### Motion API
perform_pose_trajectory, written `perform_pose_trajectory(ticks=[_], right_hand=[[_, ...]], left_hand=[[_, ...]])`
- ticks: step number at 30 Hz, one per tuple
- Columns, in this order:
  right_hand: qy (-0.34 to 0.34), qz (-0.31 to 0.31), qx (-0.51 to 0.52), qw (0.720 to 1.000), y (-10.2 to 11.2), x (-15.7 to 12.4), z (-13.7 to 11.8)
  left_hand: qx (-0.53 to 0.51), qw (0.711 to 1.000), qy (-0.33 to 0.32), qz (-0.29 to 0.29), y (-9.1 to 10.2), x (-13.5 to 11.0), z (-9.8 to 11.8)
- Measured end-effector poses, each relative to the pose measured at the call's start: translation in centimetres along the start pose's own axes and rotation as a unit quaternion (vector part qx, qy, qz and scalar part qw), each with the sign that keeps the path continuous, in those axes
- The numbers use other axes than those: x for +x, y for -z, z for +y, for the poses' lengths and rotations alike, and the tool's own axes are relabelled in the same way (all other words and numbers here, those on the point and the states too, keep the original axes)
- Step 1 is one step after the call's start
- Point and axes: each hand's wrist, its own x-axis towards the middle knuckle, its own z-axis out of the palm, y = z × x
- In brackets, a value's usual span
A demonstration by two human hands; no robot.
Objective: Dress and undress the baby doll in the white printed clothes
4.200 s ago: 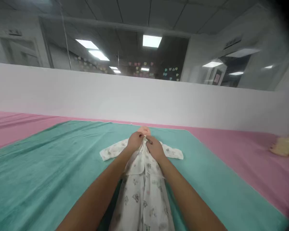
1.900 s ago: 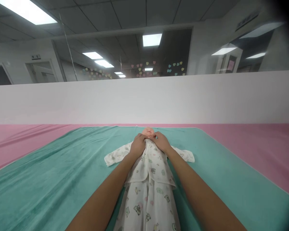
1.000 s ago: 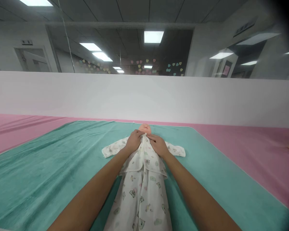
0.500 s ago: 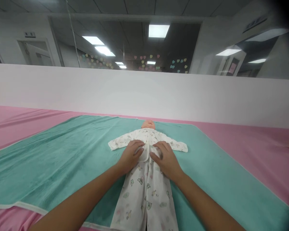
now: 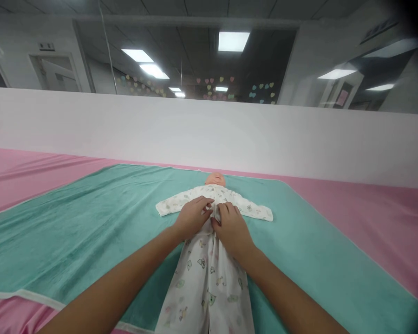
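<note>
A pale peach vinyl baby doll (image 5: 215, 179) lies on its back, head away from the person, dressed in a white long-sleeved cotton baby sleepsuit (image 5: 205, 276) printed with small pastel animals. The sleeves stretch straight out to either side, and the legs run toward the person and past the bottom of the view. Only the doll's head shows above the collar.

The person's left hand (image 5: 192, 217) and right hand (image 5: 231, 227) rest on the chest of the sleepsuit, just beside each other at the centre front. Both hands are narrow, with the fingers curled onto the cloth. A raised fold of white fabric stands between the fingertips, but I cannot tell whether either hand is pinching it.

The doll lies near the middle of a teal plush towel (image 5: 73, 236) with a cream bound edge, which is spread over a pink fabric cover (image 5: 351, 218). The towel's near left corner shows a turned strip of that binding. Beyond the far edge rises a low white partition (image 5: 209, 134), topped by a glass pane (image 5: 195, 60) reflecting ceiling lights and pastel heart-shaped stickers (image 5: 233, 90).
</note>
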Motion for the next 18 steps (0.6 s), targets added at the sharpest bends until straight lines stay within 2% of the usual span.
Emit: perform_pose_trajectory(ticks=[4,9,15,18], right_hand=[[-0.032,-0.04,-0.043,0.998,-0.2,1.8,0.5],[-0.048,-0.065,0.087,0.993,0.4,1.8,2.0],[-0.144,-0.047,0.198,0.968,-0.5,2.0,2.8],[-0.174,-0.037,0.252,0.951,-0.9,2.1,2.6]], left_hand=[[-0.055,0.995,0.065,-0.05,0.4,1.7,-0.1],[-0.113,0.986,0.073,-0.1,1.0,2.5,-0.2],[-0.108,0.987,0.046,-0.107,0.9,2.6,-0.3],[-0.074,0.993,0.043,-0.085,0.5,2.0,-0.3]])
